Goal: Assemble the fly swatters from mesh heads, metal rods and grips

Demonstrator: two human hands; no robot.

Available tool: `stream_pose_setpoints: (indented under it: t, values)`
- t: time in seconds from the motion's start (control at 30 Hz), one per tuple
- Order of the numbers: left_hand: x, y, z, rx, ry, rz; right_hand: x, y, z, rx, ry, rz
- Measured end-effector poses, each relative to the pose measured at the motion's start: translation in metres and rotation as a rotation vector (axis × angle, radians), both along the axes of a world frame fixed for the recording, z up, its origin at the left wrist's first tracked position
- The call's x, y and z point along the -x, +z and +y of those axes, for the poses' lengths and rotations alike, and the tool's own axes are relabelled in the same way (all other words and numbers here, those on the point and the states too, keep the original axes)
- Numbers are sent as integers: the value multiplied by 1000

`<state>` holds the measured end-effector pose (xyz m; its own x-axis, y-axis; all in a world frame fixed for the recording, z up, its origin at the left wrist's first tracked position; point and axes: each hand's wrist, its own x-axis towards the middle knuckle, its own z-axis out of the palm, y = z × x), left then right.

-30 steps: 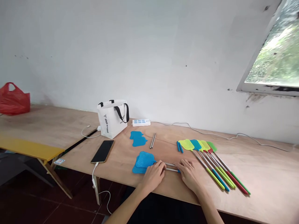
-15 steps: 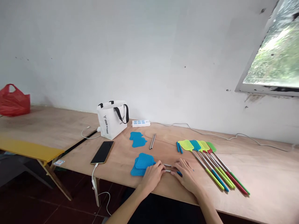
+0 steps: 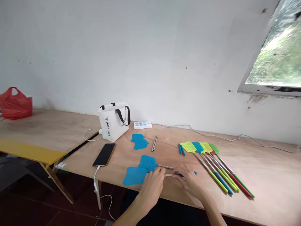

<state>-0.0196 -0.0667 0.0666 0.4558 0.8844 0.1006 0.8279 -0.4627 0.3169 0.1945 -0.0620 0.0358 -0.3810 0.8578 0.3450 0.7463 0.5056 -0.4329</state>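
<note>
Just above the table's front edge I hold a blue fly swatter (image 3: 134, 176). My left hand (image 3: 153, 181) is closed around it near the head, hiding the neck. My right hand (image 3: 188, 180) is closed where the silver rod meets the blue grip, and its fingers cover part of the grip. A second blue fly swatter (image 3: 147, 163) lies right behind, its rod passing behind my right hand, with the tip of its handle showing beyond the fingers. Farther back are two loose blue swatter heads (image 3: 141, 144), two metal rods (image 3: 154, 143) and two blue grips (image 3: 182, 149).
To the right, several finished-looking fly swatters (image 3: 213, 168) in yellow, blue, red and green lie side by side. At the left are a phone (image 3: 104, 154) on a cable and a white bag (image 3: 113, 124). A power strip (image 3: 142, 125) sits by the wall.
The swatter in my hands has shifted left and toward me, its head sliding out from under the other one. The second swatter's rod now shows more fully.
</note>
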Motion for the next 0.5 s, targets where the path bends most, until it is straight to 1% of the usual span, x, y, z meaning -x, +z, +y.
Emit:
stream_pose_setpoints:
  t: [0.07, 0.13, 0.23, 0.3, 0.33, 0.4, 0.5]
  values:
    - [1, 1, 1, -14, -4, -34, -2, -1, 0, 18, -17, 34]
    - [1, 2, 5, -50, -29, -123, -4, -2, 1, 12, -62, 76]
    - [1, 4, 11, -105, -110, -403, -7, -1, 1, -41, -172, 155]
    - [0, 4, 13, -78, -146, -608, -7, 2, 0, -96, -233, 201]
    - [-1, 4, 15, -40, -147, -688, -6, 5, -1, -121, -255, 221]
    - [-3, -1, 18, 92, -131, -817, -3, 9, -4, -153, -279, 251]
    - [-7, -13, 26, 343, -90, -1035, 5, 13, -8, -156, -243, 259]
